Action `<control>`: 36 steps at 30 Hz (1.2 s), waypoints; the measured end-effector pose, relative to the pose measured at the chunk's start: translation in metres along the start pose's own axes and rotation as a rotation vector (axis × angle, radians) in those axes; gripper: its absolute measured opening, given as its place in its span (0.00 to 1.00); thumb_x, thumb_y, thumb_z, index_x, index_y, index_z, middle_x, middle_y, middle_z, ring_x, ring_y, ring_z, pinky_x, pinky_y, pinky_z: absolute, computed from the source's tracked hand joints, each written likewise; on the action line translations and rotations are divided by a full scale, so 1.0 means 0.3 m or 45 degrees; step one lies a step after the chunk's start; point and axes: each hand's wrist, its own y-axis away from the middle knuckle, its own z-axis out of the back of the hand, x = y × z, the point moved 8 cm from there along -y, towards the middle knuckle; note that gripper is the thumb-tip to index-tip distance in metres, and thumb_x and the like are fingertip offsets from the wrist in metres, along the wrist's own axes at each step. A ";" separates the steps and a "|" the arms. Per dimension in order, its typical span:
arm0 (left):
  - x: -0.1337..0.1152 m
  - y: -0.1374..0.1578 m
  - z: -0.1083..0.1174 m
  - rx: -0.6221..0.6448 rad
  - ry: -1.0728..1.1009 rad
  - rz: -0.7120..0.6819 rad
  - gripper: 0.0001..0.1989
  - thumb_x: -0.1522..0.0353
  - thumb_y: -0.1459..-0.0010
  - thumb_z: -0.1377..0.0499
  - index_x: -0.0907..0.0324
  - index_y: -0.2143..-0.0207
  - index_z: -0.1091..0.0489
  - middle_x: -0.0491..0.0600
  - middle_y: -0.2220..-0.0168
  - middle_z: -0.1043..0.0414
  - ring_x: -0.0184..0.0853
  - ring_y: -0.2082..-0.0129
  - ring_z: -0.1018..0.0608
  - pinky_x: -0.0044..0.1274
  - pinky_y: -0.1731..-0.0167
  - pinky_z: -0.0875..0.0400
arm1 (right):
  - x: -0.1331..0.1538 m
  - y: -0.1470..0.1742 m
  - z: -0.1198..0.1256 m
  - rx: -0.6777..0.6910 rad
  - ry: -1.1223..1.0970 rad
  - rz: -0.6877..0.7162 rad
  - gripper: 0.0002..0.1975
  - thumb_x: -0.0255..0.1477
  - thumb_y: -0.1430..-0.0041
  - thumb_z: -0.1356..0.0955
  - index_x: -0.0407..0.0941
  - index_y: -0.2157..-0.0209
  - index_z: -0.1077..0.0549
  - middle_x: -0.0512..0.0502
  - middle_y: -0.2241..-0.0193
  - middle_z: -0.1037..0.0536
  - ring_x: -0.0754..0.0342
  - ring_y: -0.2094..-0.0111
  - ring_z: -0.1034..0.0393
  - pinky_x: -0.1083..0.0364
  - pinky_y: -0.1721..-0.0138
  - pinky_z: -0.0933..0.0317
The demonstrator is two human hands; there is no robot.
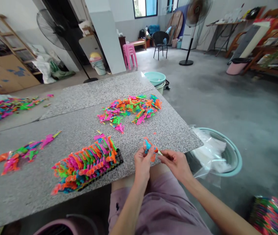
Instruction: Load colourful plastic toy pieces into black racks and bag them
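Close to the table's front edge, my left hand (pixel 142 161) pinches a small blue and orange plastic toy (pixel 148 144) between thumb and fingers. My right hand (pixel 176 162) is closed on the pale, narrow end of the same toy; the toy's exact kind is unclear. Left of my hands stands a black rack (pixel 119 156) with a tight row of similar bright plastic toys (pixel 87 163). Beyond my hands lies a loose pile of such toys (pixel 131 107) in pink, green, orange and blue.
The speckled stone table (pixel 175 130) ends just right of my hands. Beside it on the floor stands a teal basket (pixel 238 160) with clear plastic bags (pixel 212 150). More toys (pixel 23 151) lie at the left. A pink bucket (pixel 55 225) is below the table edge.
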 end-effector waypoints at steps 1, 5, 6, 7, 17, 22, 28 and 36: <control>-0.011 0.008 -0.004 0.027 -0.024 0.001 0.15 0.60 0.55 0.30 0.63 0.71 0.24 0.46 0.73 0.23 0.29 0.73 0.26 0.20 0.68 0.34 | 0.002 0.004 0.001 0.001 0.004 0.007 0.15 0.42 0.40 0.32 0.43 0.69 0.23 0.50 0.78 0.25 0.55 0.75 0.33 0.57 0.72 0.41; -0.047 0.035 -0.011 0.105 -0.116 -0.005 0.14 0.61 0.52 0.31 0.63 0.71 0.24 0.46 0.74 0.24 0.29 0.74 0.26 0.20 0.69 0.34 | -0.009 0.022 -0.003 -0.018 -0.034 -0.012 0.17 0.43 0.39 0.33 0.43 0.69 0.23 0.50 0.77 0.26 0.54 0.75 0.33 0.57 0.72 0.42; -0.053 0.041 -0.015 0.124 -0.135 -0.006 0.14 0.61 0.51 0.31 0.63 0.71 0.24 0.46 0.74 0.24 0.29 0.74 0.26 0.20 0.69 0.34 | -0.012 0.027 -0.005 -0.026 -0.049 -0.017 0.17 0.43 0.39 0.33 0.43 0.69 0.23 0.50 0.77 0.26 0.54 0.74 0.34 0.58 0.72 0.42; -0.058 0.046 -0.018 0.141 -0.154 -0.009 0.14 0.60 0.51 0.32 0.63 0.70 0.24 0.46 0.74 0.24 0.30 0.73 0.26 0.20 0.69 0.34 | -0.012 0.031 -0.006 -0.029 -0.066 -0.015 0.17 0.43 0.39 0.33 0.43 0.68 0.23 0.49 0.76 0.25 0.54 0.74 0.34 0.58 0.72 0.42; -0.232 0.143 0.138 0.135 -0.660 -0.223 0.28 0.62 0.52 0.30 0.58 0.48 0.28 0.53 0.54 0.22 0.41 0.55 0.21 0.32 0.53 0.27 | 0.052 -0.039 -0.122 0.412 0.093 0.081 0.10 0.37 0.41 0.32 0.45 0.69 0.30 0.53 0.79 0.31 0.57 0.77 0.39 0.59 0.76 0.47; -0.466 0.160 0.264 0.115 -1.836 -0.854 0.18 0.63 0.38 0.40 0.49 0.45 0.30 0.48 0.43 0.28 0.47 0.37 0.36 0.48 0.37 0.46 | 0.012 -0.126 -0.405 0.626 0.035 -0.050 0.04 0.28 0.47 0.31 0.44 0.71 0.30 0.51 0.79 0.26 0.56 0.77 0.32 0.59 0.73 0.42; -0.397 0.066 0.307 0.414 -2.180 -0.872 0.14 0.68 0.33 0.47 0.57 0.47 0.30 0.52 0.41 0.31 0.47 0.32 0.44 0.48 0.37 0.43 | 0.040 -0.198 -0.622 0.621 0.196 0.123 0.02 0.25 0.47 0.31 0.43 0.73 0.27 0.50 0.77 0.24 0.55 0.75 0.30 0.59 0.71 0.42; -0.411 0.066 0.324 0.320 -1.918 -0.855 0.11 0.74 0.37 0.47 0.60 0.55 0.28 0.54 0.47 0.27 0.46 0.34 0.40 0.44 0.39 0.37 | 0.123 -0.213 -0.672 0.675 0.581 0.361 0.06 0.22 0.46 0.32 0.43 0.65 0.25 0.43 0.68 0.20 0.50 0.67 0.26 0.57 0.67 0.41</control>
